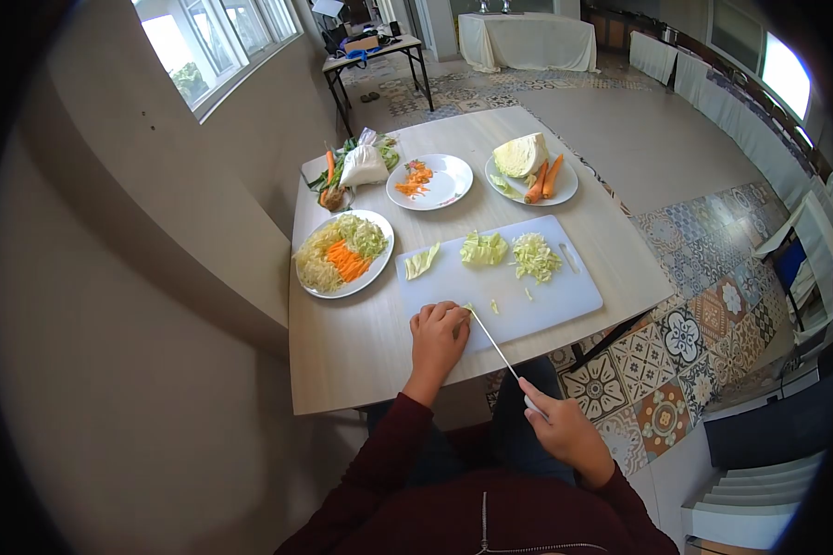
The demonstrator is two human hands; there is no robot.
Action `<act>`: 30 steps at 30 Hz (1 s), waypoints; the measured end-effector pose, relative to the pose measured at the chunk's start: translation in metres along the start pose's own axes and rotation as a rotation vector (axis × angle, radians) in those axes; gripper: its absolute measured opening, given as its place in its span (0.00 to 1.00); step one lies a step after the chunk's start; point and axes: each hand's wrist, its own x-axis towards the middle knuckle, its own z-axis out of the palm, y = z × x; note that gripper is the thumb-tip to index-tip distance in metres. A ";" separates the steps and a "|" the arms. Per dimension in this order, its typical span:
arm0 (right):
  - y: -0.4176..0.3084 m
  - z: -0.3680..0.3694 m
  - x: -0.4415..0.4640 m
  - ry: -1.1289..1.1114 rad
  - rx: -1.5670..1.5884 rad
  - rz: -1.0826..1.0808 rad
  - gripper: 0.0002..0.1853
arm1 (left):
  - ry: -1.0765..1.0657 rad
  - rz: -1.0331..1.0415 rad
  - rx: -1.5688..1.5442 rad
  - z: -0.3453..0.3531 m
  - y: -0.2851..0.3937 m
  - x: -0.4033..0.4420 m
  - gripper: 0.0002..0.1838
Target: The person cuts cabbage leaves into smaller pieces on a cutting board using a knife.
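A white cutting board (pixel 555 301) lies on the table in front of me. My left hand (pixel 440 335) presses down at its near left part, fingers curled over pale green cabbage that is mostly hidden. In my right hand (pixel 565 425) is a knife (pixel 496 345), its handle gripped and its blade tip beside my left fingertips. Across the board's far side are a flat cabbage piece (pixel 422 262), a stack of cabbage leaves (pixel 483 249) and a pile of chopped cabbage (pixel 535 258). Small scraps lie nearer to me.
Left of the board, a plate (pixel 386 261) holds shredded vegetables. Behind are a plate with carrot bits (pixel 453 182), a plate with cabbage and carrots (pixel 569 185), and a white bag (pixel 364 166) among greens. The table's edge (pixel 342 408) runs close to my body.
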 end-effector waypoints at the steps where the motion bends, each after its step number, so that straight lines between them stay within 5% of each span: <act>1: 0.002 0.002 0.004 0.014 0.024 -0.022 0.26 | 0.001 -0.001 -0.002 0.000 0.000 0.000 0.06; 30: 0.012 0.014 0.002 0.049 -0.028 -0.077 0.27 | 0.012 -0.014 -0.009 0.000 0.001 0.000 0.06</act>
